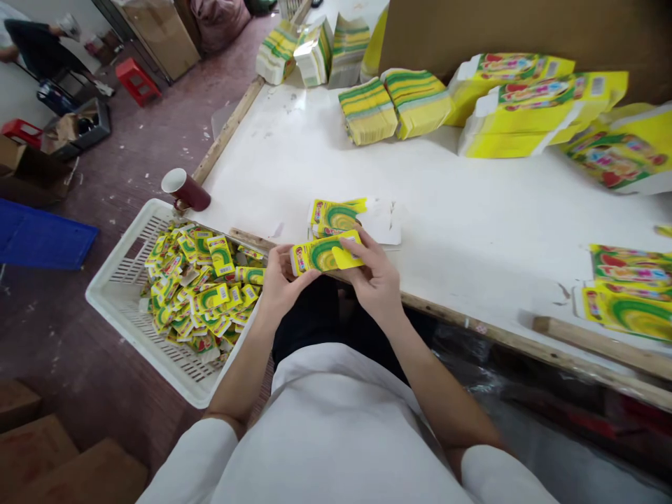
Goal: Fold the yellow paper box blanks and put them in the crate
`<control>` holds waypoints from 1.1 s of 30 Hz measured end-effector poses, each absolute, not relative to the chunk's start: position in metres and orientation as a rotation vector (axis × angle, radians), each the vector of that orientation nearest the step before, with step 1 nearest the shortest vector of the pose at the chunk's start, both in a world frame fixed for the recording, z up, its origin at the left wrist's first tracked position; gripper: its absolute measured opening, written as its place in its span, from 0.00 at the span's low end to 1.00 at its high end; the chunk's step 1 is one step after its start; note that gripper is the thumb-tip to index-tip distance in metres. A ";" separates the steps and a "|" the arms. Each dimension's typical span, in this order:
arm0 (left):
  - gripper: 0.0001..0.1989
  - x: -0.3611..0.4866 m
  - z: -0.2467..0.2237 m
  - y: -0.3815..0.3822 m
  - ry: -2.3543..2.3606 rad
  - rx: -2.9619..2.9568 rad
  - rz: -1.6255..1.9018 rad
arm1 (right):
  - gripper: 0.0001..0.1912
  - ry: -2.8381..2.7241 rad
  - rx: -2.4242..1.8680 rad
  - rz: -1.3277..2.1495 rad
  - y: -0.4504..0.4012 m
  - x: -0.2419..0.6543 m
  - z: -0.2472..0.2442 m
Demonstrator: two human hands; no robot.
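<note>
A yellow and green printed carton [321,255] is held level between my two hands at the table's front edge. My left hand [281,281] grips its left end, thumb along the lower side. My right hand [374,271] holds the right end, where a yellow flap stands out. Just behind it, more flat printed cartons [339,212] lie on the white table [462,231]. To the left, a white plastic basket [118,316] holds a heap of small yellow and green boxes [202,297].
A maroon mug [185,190] lies tipped at the table's left edge. Carton stacks [420,103] line the back, beside a brown cardboard sheet [525,35]. More printed cartons [630,308] and a wooden strip [593,339] lie at right. A person's legs [45,52] show far left.
</note>
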State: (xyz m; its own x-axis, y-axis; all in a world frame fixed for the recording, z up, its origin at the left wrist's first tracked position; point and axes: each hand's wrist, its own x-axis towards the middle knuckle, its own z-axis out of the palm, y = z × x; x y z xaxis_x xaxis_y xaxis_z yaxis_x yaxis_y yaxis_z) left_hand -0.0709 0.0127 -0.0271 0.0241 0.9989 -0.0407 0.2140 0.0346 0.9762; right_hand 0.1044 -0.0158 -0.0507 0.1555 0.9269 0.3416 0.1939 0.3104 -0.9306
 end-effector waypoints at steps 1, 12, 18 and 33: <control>0.34 -0.072 -0.027 0.014 1.294 1.230 1.052 | 0.20 -1.375 -1.165 0.749 -0.014 0.106 -0.052; 0.22 -0.073 -0.028 0.018 1.169 0.929 1.243 | 0.11 -1.771 -1.083 0.844 -0.008 0.127 -0.043; 0.21 -0.077 -0.022 0.018 1.178 0.950 1.248 | 0.15 -1.680 -1.145 0.691 -0.010 0.111 -0.043; 0.18 -0.077 -0.022 0.015 1.205 1.006 1.181 | 0.29 -1.424 -1.171 0.904 -0.009 0.094 -0.045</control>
